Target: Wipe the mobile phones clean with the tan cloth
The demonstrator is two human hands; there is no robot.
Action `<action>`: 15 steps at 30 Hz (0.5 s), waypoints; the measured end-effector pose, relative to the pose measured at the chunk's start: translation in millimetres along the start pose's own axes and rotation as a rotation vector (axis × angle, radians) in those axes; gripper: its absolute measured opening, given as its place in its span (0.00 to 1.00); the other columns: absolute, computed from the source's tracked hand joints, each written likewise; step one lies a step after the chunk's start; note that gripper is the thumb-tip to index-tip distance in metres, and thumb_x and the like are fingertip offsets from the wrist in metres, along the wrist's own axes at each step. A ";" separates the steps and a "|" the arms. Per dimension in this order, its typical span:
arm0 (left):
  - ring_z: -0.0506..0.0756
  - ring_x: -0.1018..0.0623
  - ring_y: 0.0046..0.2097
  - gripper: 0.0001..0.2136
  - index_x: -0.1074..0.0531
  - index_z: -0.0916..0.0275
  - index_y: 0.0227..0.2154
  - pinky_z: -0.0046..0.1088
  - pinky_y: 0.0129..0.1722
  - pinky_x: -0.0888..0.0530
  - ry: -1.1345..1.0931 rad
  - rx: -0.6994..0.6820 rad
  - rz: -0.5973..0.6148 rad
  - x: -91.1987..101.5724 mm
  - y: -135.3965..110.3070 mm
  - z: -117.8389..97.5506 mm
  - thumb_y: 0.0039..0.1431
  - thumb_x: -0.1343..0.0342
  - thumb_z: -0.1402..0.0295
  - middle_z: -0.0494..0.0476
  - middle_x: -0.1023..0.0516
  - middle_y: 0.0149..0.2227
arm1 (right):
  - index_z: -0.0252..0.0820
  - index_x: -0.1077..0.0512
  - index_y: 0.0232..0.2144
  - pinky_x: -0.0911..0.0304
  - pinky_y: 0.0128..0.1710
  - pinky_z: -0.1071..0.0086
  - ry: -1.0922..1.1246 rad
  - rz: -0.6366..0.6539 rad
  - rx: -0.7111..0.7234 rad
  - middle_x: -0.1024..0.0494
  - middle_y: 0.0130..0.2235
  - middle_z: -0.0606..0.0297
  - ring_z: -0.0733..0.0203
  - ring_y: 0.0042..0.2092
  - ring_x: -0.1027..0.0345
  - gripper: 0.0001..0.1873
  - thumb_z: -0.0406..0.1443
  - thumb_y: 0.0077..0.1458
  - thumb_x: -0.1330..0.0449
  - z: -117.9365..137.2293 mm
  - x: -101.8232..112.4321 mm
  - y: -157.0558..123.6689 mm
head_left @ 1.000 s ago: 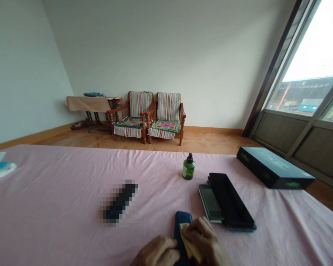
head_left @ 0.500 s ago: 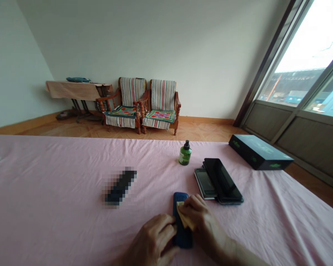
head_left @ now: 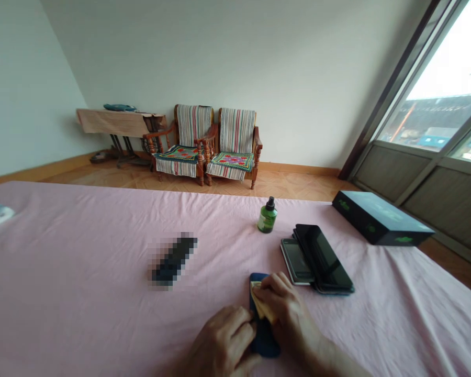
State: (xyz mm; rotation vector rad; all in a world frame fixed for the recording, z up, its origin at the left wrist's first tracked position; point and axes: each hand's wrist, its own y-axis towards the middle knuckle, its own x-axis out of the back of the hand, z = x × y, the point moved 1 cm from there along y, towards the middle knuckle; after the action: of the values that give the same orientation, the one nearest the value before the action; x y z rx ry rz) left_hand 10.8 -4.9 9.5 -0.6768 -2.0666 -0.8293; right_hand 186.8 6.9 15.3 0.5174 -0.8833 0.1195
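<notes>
A dark blue phone [head_left: 264, 335] lies on the pink tablecloth [head_left: 82, 272] near the front edge. My left hand [head_left: 225, 343] curls against the phone's left side and holds it down. My right hand [head_left: 288, 314] presses a small yellow cloth [head_left: 262, 306] onto the phone's top face, fingers bent over the cloth. The phone's lower end shows between both hands.
A stack of dark phones [head_left: 317, 257] lies just right of my hands. A green spray bottle [head_left: 267, 217] stands behind them. A black box [head_left: 380, 224] sits at the far right. A blurred dark phone [head_left: 175, 259] lies left of centre. Two striped chairs [head_left: 208, 146] stand by the wall.
The view tilted down so my hands show more fully. The yellow cloth shifted slightly along the blue phone under my right hand; my left hand stays on the phone.
</notes>
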 end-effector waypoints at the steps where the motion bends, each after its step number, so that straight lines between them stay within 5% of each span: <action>1: 0.58 0.24 0.40 0.16 0.29 0.62 0.38 0.33 0.41 0.23 0.001 0.007 -0.002 0.9 0.2 -1.8 0.46 0.33 0.78 0.55 0.24 0.39 | 0.42 0.26 0.38 0.40 0.36 0.67 -0.001 -0.012 -0.015 0.30 0.35 0.63 0.58 0.38 0.39 0.19 0.18 0.51 0.47 -2.2 0.3 3.6; 6: 0.58 0.24 0.44 0.17 0.29 0.61 0.42 0.34 0.46 0.24 0.009 0.045 -0.015 4.9 0.2 -7.9 0.49 0.33 0.77 0.56 0.25 0.44 | 0.42 0.26 0.38 0.40 0.38 0.67 -0.032 -0.027 -0.042 0.30 0.36 0.62 0.57 0.39 0.40 0.19 0.18 0.52 0.47 -8.8 1.1 17.2; 15: 0.60 0.24 0.44 0.15 0.28 0.61 0.39 0.38 0.46 0.23 -0.010 0.081 0.036 3.5 0.4 -8.5 0.49 0.34 0.78 0.55 0.25 0.41 | 0.42 0.27 0.34 0.42 0.37 0.67 0.000 0.045 -0.004 0.31 0.35 0.63 0.59 0.38 0.40 0.12 0.22 0.56 0.44 7.6 2.3 -6.8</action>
State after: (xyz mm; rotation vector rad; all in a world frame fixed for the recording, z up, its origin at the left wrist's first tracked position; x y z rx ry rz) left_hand 13.2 -10.3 16.5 -0.6733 -2.0787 -0.7194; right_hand 185.0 -2.8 18.4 0.4935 -0.8952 0.1585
